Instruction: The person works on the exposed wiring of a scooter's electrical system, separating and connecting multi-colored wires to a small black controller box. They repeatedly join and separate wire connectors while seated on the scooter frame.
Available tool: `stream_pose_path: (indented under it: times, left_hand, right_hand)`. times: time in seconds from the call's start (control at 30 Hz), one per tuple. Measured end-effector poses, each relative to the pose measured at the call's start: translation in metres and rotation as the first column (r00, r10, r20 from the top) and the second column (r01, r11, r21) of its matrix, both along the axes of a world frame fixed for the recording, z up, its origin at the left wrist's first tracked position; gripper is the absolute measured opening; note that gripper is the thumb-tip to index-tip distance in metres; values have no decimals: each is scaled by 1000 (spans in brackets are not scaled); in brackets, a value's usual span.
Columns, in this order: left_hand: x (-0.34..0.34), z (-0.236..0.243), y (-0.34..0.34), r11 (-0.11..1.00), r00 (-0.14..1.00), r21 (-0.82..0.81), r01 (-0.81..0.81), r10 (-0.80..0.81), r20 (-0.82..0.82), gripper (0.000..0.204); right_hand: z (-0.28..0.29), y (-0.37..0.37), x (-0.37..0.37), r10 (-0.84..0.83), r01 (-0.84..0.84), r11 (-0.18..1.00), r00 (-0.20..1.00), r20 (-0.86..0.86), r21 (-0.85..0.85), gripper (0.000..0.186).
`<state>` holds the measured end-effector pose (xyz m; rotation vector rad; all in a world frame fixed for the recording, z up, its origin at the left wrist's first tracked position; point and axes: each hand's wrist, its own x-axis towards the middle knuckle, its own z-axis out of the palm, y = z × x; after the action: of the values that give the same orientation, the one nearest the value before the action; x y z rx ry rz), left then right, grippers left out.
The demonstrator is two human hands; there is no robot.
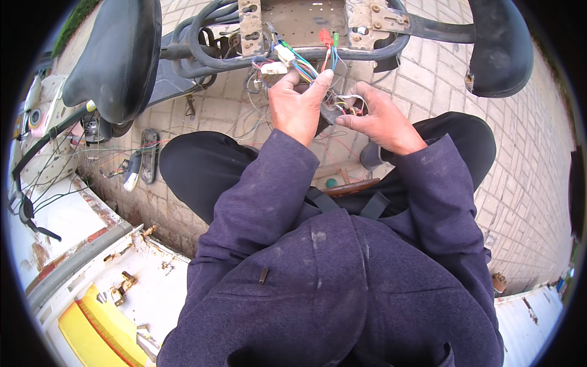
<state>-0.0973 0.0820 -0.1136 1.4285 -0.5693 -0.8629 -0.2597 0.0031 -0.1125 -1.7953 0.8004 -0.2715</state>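
My left hand is closed around a bundle of coloured wires, just below the frame of a small vehicle. White plug connectors stick out of the bundle past my fingers. Beside them a red connector stands up on its own wires. Between my hands a dark grey box-like part shows, with thin wires at its right end. My right hand grips that end with thumb and fingers. The lower part of the box is largely hidden.
A metal vehicle frame spans the top, with a black saddle at left and another padded seat at right. Loose thin wires trail over the brick paving. White scrap panels lie lower left, near a dark pedal-like piece.
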Motion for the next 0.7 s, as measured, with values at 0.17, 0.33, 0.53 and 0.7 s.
stream_pose_path:
  times: [0.17, 0.33, 0.53, 0.7]
  left_hand:
    - [2, 4, -1, 999, 1000, 50, 20, -19, -24, 20]
    - [14, 0, 7, 969, 858, 60, 241, -241, 454, 57]
    - [12, -20, 13, 890, 614, 167, 424, -418, 670, 91]
    - [6, -16, 14, 889, 844, 8, 457, -436, 311, 84]
  right_hand:
    - [-6, -11, 0, -89, 52, 962, 988, 128, 270, 21]
    - [-4, -21, -4, -120, 46, 934, 975, 188, 353, 23]
    - [13, -31, -12, -152, 90, 905, 981, 118, 415, 29]
    - [29, -40, -15, -117, 49, 911, 983, 143, 409, 33]
